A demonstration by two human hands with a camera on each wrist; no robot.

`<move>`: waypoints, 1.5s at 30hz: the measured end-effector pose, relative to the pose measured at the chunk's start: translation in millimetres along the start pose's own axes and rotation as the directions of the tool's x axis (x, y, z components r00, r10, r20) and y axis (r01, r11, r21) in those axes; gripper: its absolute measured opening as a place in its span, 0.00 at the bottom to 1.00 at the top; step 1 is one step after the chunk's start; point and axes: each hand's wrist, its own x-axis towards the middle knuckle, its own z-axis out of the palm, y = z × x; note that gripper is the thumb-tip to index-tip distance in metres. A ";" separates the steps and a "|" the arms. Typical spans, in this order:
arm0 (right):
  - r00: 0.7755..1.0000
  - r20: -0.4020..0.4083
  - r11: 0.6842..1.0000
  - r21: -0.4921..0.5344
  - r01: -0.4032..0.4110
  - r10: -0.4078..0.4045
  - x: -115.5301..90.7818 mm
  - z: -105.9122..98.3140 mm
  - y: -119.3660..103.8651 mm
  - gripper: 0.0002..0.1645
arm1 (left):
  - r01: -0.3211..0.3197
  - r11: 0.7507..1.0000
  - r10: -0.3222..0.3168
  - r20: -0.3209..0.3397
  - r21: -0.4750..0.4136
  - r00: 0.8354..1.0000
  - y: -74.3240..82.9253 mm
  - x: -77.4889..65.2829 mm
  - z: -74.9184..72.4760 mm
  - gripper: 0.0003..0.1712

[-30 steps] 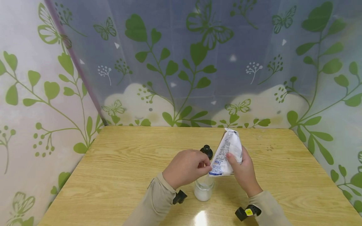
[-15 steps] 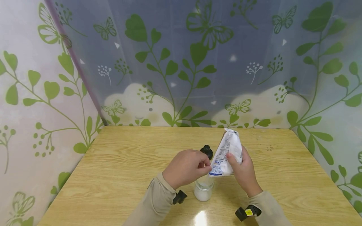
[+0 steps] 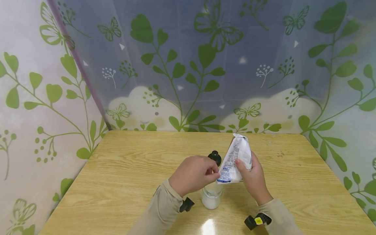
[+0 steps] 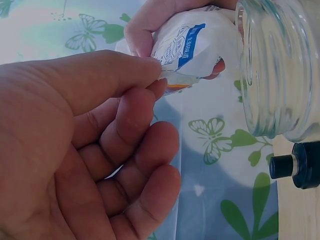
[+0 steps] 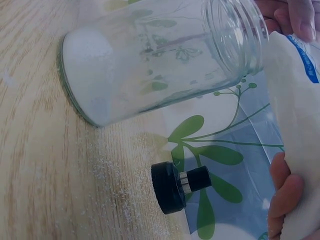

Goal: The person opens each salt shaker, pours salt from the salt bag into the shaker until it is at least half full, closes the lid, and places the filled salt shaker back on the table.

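My right hand grips a white packet with blue and black print, tilted over the glass jar. At the packet's lower corner, my left hand pinches the edge between thumb and forefinger, the other fingers curled. In the left wrist view the packet's torn opening faces the jar's mouth. White granules cover the bottom of the jar, which stands upright and lidless on the table. Behind it lies a black lid with a knob, partly hidden by my left hand in the head view.
Spilled white granules are scattered on the wooden table around the jar and lid. A patterned curtain with green leaves and butterflies encloses the table at the back and sides. Black devices are worn at both wrists.
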 end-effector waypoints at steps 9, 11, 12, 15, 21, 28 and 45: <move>1.000 -0.007 1.000 -0.008 0.005 -0.005 0.4 0.6 -0.5 0.24 | 0.016 1.000 -0.016 0.008 -0.002 1.000 -0.1 -0.5 0.1 0.05; 1.000 -0.006 1.000 -0.013 0.002 -0.002 0.4 0.6 0.0 0.24 | 0.017 1.000 -0.017 0.005 0.001 1.000 -0.2 -0.5 0.1 0.05; 1.000 -0.005 1.000 -0.014 0.001 -0.001 0.4 0.7 0.0 0.24 | 0.018 1.000 -0.018 0.004 0.001 1.000 -0.2 -0.5 0.1 0.05; 1.000 -0.003 1.000 -0.021 -0.001 0.001 0.2 0.7 0.2 0.25 | 0.020 1.000 -0.020 0.004 0.000 1.000 -0.2 -0.5 -0.2 0.05; 1.000 -0.003 1.000 -0.020 0.001 -0.001 0.1 0.9 -1.1 0.25 | 0.018 1.000 -0.018 0.003 0.001 1.000 -0.5 -0.4 -0.5 0.06; 1.000 -0.008 1.000 -0.025 0.004 -0.004 0.1 1.4 -1.1 0.25 | 0.024 1.000 -0.025 0.013 0.003 1.000 -0.4 -0.9 -0.3 0.06; 1.000 -0.002 1.000 -0.021 0.019 -0.019 0.3 1.1 1.6 0.25 | 0.007 1.000 -0.007 -0.001 0.014 1.000 -1.7 -0.4 0.5 0.06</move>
